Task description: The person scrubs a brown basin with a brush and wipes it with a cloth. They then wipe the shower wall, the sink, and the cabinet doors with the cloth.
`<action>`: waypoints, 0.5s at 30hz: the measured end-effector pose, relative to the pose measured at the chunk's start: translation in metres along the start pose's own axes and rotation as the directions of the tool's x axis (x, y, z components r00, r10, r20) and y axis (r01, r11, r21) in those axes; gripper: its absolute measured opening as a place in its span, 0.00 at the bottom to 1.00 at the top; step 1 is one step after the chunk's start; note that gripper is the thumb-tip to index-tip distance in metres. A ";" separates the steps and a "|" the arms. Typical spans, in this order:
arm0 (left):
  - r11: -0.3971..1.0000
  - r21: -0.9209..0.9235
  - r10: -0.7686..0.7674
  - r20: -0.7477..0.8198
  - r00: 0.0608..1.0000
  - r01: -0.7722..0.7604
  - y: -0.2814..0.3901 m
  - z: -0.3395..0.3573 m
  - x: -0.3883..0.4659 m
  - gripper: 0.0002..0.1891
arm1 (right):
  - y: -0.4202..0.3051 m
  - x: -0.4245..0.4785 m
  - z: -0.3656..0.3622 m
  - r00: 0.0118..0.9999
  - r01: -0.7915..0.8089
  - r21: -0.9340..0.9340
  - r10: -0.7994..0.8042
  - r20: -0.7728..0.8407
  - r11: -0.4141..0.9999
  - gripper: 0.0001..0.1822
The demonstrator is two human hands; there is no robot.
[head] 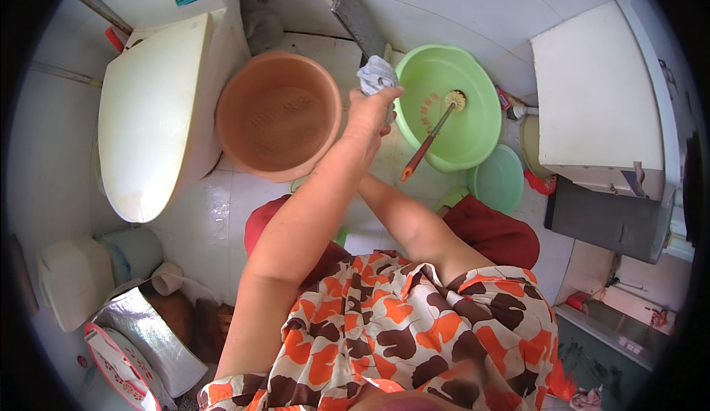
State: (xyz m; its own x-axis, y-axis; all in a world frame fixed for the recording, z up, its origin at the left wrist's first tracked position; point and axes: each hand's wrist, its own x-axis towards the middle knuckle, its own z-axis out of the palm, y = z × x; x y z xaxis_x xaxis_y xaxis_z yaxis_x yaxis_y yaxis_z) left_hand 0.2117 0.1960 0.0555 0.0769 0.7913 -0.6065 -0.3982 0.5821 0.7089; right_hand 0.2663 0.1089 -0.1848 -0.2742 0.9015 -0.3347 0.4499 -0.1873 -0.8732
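My left hand (370,105) grips a crumpled, damp-looking grey cloth (378,73), its upper part bunched above the thumb. The hand is raised between a brown plastic basin (280,156) and a light green plastic basin (477,139). My right forearm (399,211) crosses beneath the left one, which hides my right hand. Shallow water appears to lie in the brown basin. A round-headed brush (456,99) rests in the green basin, with its reddish-brown handle (417,159) leaning out over the near rim.
A toilet with its lid (152,117) down stands at left. Behind my hand, a dark grey flat panel (358,17) leans at the wall. A small green tub (496,181) touches the large green basin's side. At right is a white cabinet (599,95). The tiled floor (213,206) looks wet.
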 end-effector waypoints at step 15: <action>0.970 0.192 0.180 -0.163 0.970 -0.148 0.017 0.002 -0.007 0.33 | -0.022 -0.117 -0.098 0.999 0.010 0.080 -0.013 0.047 0.997 0.12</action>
State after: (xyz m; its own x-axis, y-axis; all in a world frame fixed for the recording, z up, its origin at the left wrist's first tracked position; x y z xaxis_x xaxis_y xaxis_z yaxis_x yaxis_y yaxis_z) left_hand 0.2064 0.2010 0.0723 -0.1459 0.8419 -0.5196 -0.2224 0.4838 0.8464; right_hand 0.3724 0.0455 -0.0916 -0.3195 0.8848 -0.3392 0.3778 -0.2093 -0.9019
